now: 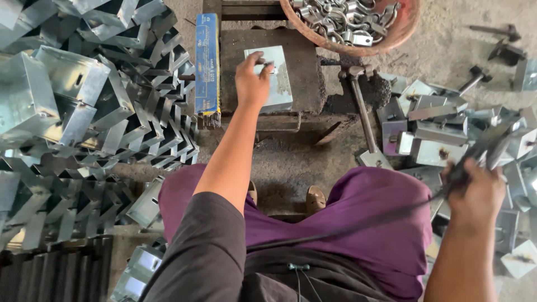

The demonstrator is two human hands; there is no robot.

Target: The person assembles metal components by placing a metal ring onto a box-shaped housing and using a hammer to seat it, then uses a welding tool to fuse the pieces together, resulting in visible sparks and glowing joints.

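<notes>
My left hand (253,82) reaches forward and presses a small metal clamp piece onto a square galvanised plate (278,84) lying on a dark work block (305,72). Low on the right, my right hand (476,191) grips a dark tool with a black cable (358,223) that runs back across my purple-clad lap. The tool's tip (500,140) is blurred above the pile of metal boxes on that side.
Stacks of folded galvanised boxes (84,112) fill the left. A blue box of welding rods (207,64) lies beside the block. An orange basin of metal clamps (358,25) sits at the top. A hammer (362,109) leans beside more boxes (436,134) on the right.
</notes>
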